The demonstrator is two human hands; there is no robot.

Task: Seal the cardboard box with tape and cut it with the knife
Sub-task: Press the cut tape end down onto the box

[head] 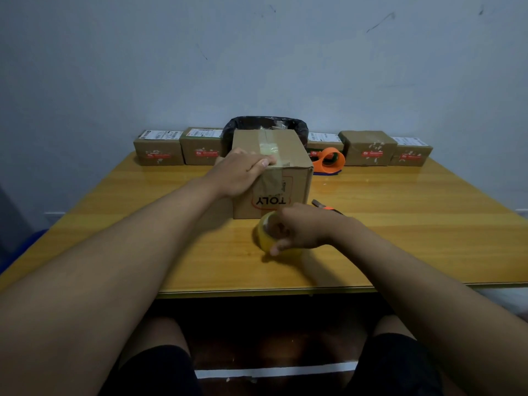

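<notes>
One cardboard box (271, 170) stands upright at the middle of the wooden table (400, 224), its printed face toward the person with the lettering "TOLY" upside down. A strip of clear tape (268, 147) runs along the top from the far edge to the near edge and down over the front face; the strip's long axis points toward the person.

The left hand (240, 175) lies palm down on the box's near left top corner, forearm extended, fingers curled over the edge and pressed together on the tape. The right hand (300, 227) is just in front of the box, wrist bent inward, fingers and thumb closed around one roll of yellowish tape (268, 235), which stands on edge on the table with its open core facing left.

One knife (325, 207) with an orange mark lies flat on the table just behind the right hand, its long axis running diagonally from far left to near right.

One orange tape dispenser (331, 161) sits right of the box. Five small parcels (158, 148) line the far edge, and one black-lined bin (265, 124) stands behind the box.
</notes>
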